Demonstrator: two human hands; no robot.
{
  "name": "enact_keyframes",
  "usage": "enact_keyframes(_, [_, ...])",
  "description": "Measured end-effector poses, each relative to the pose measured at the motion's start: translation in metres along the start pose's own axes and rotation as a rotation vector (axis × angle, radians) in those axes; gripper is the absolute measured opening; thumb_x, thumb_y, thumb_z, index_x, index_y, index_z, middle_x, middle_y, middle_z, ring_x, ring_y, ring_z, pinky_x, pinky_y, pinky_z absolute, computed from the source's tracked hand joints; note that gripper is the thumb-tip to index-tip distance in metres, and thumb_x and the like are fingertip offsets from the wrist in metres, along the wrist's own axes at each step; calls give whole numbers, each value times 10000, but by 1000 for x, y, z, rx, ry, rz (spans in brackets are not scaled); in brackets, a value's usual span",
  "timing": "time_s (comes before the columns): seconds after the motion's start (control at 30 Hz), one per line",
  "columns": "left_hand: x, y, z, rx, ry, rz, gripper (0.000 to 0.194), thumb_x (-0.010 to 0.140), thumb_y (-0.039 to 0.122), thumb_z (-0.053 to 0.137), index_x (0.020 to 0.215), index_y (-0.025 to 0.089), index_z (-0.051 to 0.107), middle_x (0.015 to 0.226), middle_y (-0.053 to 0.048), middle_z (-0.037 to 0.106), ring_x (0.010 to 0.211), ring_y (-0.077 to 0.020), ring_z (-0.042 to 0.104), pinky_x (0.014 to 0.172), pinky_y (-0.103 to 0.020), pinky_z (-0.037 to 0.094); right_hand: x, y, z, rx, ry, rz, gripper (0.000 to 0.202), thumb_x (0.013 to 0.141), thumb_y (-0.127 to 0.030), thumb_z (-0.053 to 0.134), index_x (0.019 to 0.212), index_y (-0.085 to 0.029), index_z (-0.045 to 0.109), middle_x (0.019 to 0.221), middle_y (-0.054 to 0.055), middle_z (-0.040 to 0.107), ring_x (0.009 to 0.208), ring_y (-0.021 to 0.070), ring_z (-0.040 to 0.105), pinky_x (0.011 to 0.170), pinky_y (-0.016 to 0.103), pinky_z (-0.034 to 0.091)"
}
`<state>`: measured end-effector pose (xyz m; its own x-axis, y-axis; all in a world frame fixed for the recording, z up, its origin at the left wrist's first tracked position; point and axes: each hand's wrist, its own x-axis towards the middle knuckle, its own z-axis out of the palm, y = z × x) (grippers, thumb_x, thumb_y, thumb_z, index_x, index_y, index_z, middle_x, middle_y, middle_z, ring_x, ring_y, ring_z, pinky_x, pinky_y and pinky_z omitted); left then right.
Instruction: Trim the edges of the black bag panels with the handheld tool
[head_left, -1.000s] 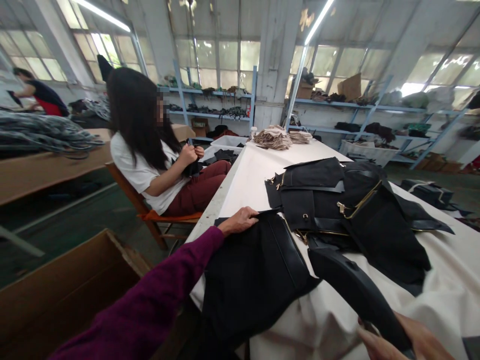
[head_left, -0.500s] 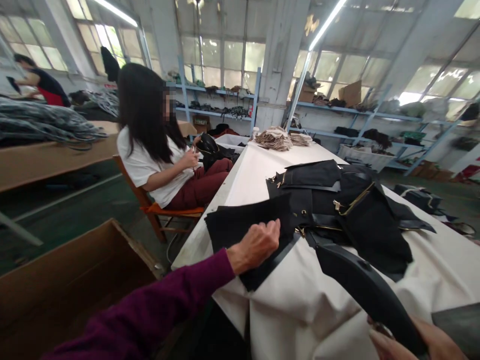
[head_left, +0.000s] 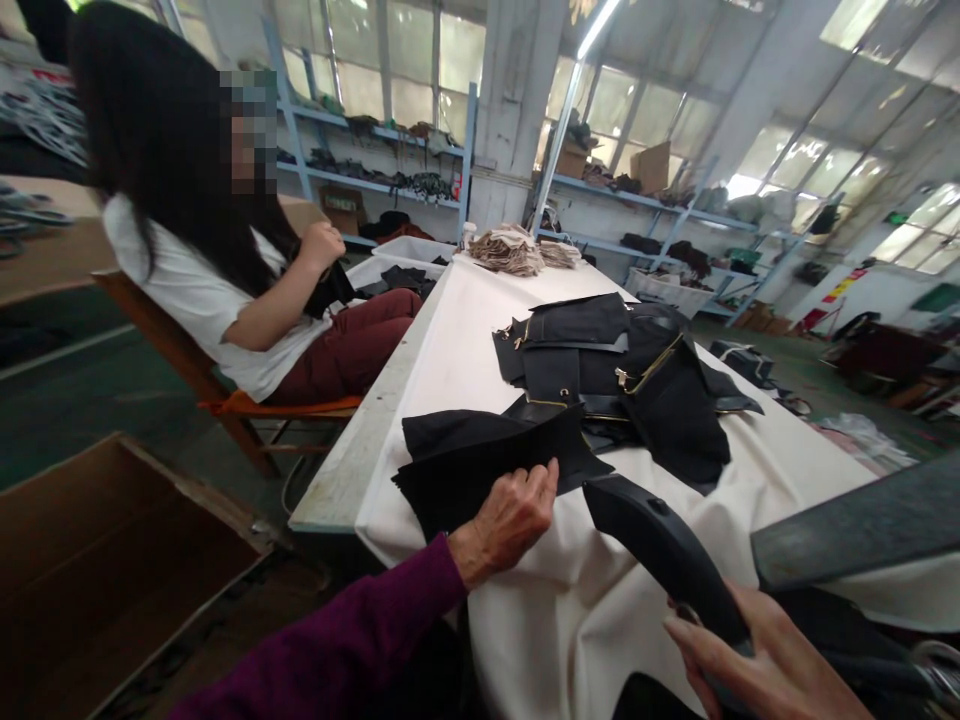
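My left hand [head_left: 514,520], in a purple sleeve, is closed on the near edge of a black fabric piece [head_left: 480,460] and holds it partly lifted and folded above the table. My right hand [head_left: 772,650], at the lower right, is wrapped around the handle of a black curved handheld tool [head_left: 660,545]. The tool's tip points up and left, close to the right end of the fabric. Just beyond lies a pile of black bag pieces [head_left: 577,370] with gold zippers, pulls and rings.
White cloth [head_left: 442,340] covers the long table, with stacked beige pieces [head_left: 510,250] at its far end. A grey metal beam [head_left: 862,525] juts in from the right. A seated person [head_left: 187,250] is at the left, with an open cardboard box [head_left: 135,570] on the near side.
The black fabric piece, flatter before, is now raised and folded in my left hand. My right hand has brought the tool up and left. My view has swung right.
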<state>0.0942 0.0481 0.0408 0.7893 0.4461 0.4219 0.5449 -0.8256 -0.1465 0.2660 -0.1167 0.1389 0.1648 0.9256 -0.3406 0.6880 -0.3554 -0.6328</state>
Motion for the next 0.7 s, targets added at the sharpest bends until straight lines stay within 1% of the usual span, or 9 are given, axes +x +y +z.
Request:
enact_keyframes(0.07, [0,-1,0,-104,-11,-34,527,787,-2,360,1313,-40,353,921,-140,559,750,-214,578,592,-319,493,7,-6,7,72,-5,2,374,826,-543,486,640,-219,470,503,-24,548,467,150,552,465,222,442])
enact_keyframes(0.13, [1,-7,-2,-302,-16,-95,539,773,-2,367,1312,-5,385,968,-148,568,771,-204,585,646,-316,497,15,-9,10,127,-1,-9,371,818,-542,494,640,-219,455,480,-32,529,430,141,537,430,218,432])
enact_keyframes(0.2, [3,-15,-7,-581,8,-171,515,771,23,384,1278,55,468,943,-120,588,780,-188,583,715,-312,487,22,-11,7,157,21,-23,404,809,-574,485,627,-214,459,472,-24,527,422,146,538,418,225,432])
enact_keyframes(0.3, [7,-30,-18,-1124,74,-305,425,803,100,411,1190,135,584,870,-67,616,808,-168,574,780,-290,457,28,-11,-7,108,123,-36,457,798,-615,471,598,-205,484,482,-1,550,449,156,550,438,236,435])
enact_keyframes(0.33, [8,-34,-21,-1328,76,-359,403,812,131,424,1174,153,599,838,-49,618,771,-153,570,742,-270,457,29,-12,-12,73,165,-45,471,796,-624,463,585,-203,495,487,6,558,455,156,548,441,237,429])
enact_keyframes(0.4, [10,-39,-26,-1706,54,-476,381,811,183,463,1165,175,603,745,-11,596,620,-105,530,594,-217,429,28,-15,-18,21,223,-70,504,779,-647,452,545,-204,507,476,13,562,442,151,532,426,236,413])
enact_keyframes(0.47, [11,-40,-26,-1958,40,-575,388,785,209,517,1163,179,600,663,16,557,496,-65,448,486,-183,357,26,-22,-17,31,226,-72,502,756,-662,458,543,-209,506,463,6,559,427,151,526,410,233,411])
enact_keyframes(0.57, [12,-35,-24,-2110,47,-625,452,737,195,579,1190,187,580,665,18,571,465,-48,425,467,-174,337,23,-33,-5,99,122,-70,432,767,-615,482,611,-213,488,468,-22,542,442,147,541,430,221,432])
enact_keyframes(0.7, [13,-29,-24,-2157,53,-581,515,699,128,583,1208,206,570,752,-3,628,568,-65,515,535,-170,380,27,-40,10,140,36,-100,319,803,-504,506,719,-197,490,472,-39,540,438,133,526,437,210,421])
